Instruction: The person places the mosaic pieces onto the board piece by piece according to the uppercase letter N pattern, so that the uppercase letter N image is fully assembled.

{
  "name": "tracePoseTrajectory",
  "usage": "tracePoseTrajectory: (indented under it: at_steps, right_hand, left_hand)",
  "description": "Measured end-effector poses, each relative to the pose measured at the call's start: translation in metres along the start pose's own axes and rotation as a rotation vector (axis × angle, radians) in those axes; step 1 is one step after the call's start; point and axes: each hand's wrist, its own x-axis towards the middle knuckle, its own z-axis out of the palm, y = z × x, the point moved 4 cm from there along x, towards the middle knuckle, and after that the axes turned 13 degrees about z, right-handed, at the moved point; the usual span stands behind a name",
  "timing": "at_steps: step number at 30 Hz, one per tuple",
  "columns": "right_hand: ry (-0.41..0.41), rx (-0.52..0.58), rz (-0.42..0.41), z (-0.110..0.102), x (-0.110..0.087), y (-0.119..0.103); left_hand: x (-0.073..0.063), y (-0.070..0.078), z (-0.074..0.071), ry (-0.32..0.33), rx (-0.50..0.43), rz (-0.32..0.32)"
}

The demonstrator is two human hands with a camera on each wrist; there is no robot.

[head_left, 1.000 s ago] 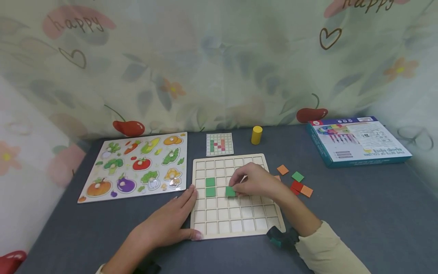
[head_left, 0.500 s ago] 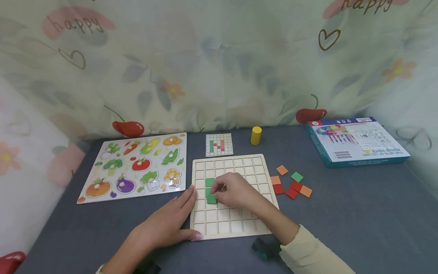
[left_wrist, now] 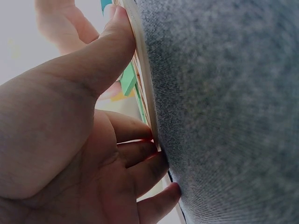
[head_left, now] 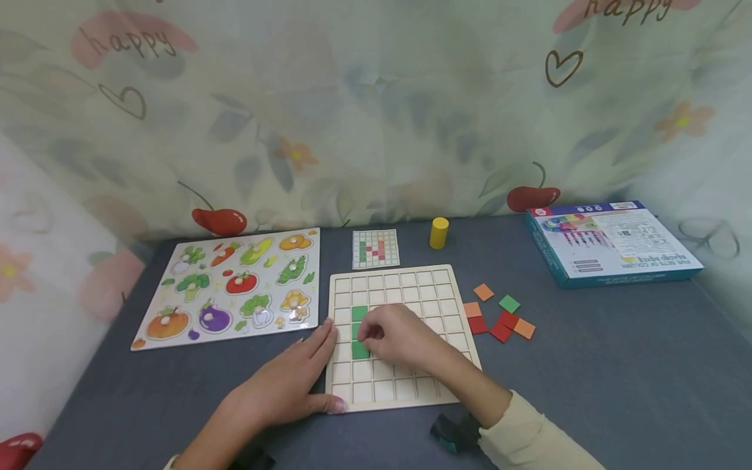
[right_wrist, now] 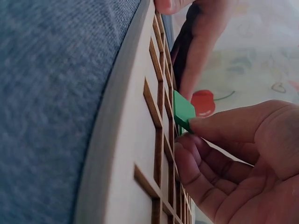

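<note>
My right hand [head_left: 396,336] pinches a green square tile [head_left: 360,350] over the wooden grid board [head_left: 382,391]. In the right wrist view that tile [right_wrist: 183,109] is tilted at the grid, with the thumb on its edge. Directly above it in the same column lies a green tile [head_left: 360,314] in its cell, and another between them is partly covered by my fingers. My left hand [head_left: 288,378] rests along the board's left edge, fingers extended and thumb at the bottom left corner. The left wrist view shows its fingertips against the board's side.
Right of the board lie loose tiles: a green one [head_left: 509,303], red ones [head_left: 478,325] and orange ones [head_left: 484,292]. Behind it are a pattern card [head_left: 376,249] and a yellow cylinder [head_left: 438,233]. A vegetable puzzle [head_left: 235,307] lies left; a box [head_left: 617,245] sits far right.
My right hand has carried the green tile left across the board, then slightly down, to just below the two green tiles. The left hand has stayed at the board's edge.
</note>
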Motion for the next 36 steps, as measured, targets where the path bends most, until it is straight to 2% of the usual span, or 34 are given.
tracePoseTrajectory:
  at_steps: [9, 15, 19, 23, 28, 36]
  right_hand:
    - [0.012, -0.047, -0.035, 0.000, -0.002, -0.003]
    - [-0.018, -0.034, -0.015, -0.004, -0.003, -0.001]
    - [-0.014, -0.040, 0.020, -0.016, -0.004, 0.008]
    - [0.031, -0.044, 0.089, -0.039, -0.010, 0.028]
    - [0.098, -0.030, 0.162, -0.074, -0.023, 0.063]
    - [0.217, -0.135, 0.355, -0.128, -0.048, 0.118]
  left_hand:
    - [0.000, 0.000, 0.000, 0.001, -0.001, -0.004]
    - [-0.001, 0.000, 0.000, 0.003, 0.002, 0.000]
    - [-0.001, 0.000, 0.000, 0.003, 0.009, 0.000]
    - [-0.001, 0.000, 0.000, -0.001, 0.008, -0.006]
    - [-0.001, -0.001, 0.001, -0.009, 0.003, -0.009]
    - [0.000, -0.001, 0.001, -0.014, 0.007, -0.011]
